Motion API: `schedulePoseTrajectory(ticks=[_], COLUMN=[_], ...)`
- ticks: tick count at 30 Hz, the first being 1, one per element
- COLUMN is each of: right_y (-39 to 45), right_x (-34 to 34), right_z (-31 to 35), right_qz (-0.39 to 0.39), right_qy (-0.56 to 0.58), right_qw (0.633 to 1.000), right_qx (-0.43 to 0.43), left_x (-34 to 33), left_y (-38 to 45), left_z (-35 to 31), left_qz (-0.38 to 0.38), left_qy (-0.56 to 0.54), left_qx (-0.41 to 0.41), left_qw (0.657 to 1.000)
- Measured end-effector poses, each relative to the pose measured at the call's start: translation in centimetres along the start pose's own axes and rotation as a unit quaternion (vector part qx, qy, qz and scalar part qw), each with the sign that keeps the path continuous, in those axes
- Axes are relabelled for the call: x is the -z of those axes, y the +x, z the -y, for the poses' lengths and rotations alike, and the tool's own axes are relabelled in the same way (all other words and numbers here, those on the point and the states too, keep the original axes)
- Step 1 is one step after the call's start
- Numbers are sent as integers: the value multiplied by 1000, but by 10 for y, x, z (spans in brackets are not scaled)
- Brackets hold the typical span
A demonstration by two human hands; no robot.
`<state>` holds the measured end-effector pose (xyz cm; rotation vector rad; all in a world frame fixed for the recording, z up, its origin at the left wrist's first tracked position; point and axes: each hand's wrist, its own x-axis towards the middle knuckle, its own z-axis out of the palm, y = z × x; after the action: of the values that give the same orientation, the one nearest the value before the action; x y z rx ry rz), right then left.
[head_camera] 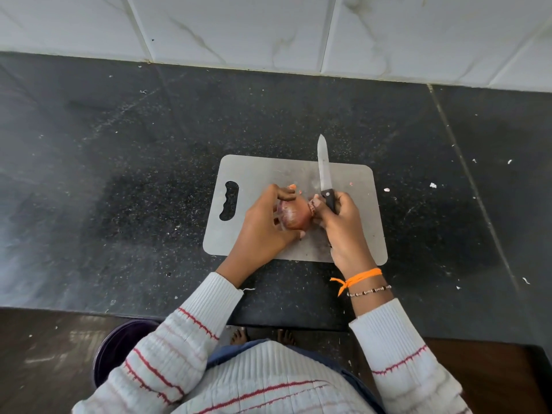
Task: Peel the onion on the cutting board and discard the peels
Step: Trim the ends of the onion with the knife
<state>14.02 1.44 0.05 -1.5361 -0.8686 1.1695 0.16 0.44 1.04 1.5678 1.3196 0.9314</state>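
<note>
The onion [294, 215] sat over the grey board [263, 171] on the dark worktop [119, 174], cupped in the left hand [264, 227], whose fingers curled round its far and near sides. The right hand [343, 225] gripped the black handle of a knife [324, 171], blade pointing away toward the tiled wall [268, 25], its thumb pressed against the onion's right end. A purple bin [116, 351] stood on the floor below the left sleeve.

A home kitchen: black granite counter [119, 174], tiled wall [239, 25] (white, marble-veined), cutting board [268, 174].
</note>
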Motion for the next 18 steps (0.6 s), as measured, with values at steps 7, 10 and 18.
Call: schedulePoseTrajectory(ticks=[7,10,18], right_y=[9,5,2], right_x=[-4,2,19], right_z=[4,2,6], right_qz=[-30,-27,-26], right_qy=[-77,-68,-134], right_qw=[996,996,985], right_qx=[36,54,103], left_x=[-8,-7,-1], left_y=[0,6,15], left_z=[1,1,-4], left_qz=[-52,-92,-109], left_qy=[36,67,144], left_qx=[-10,-10,1], left_qw=[998,993,984])
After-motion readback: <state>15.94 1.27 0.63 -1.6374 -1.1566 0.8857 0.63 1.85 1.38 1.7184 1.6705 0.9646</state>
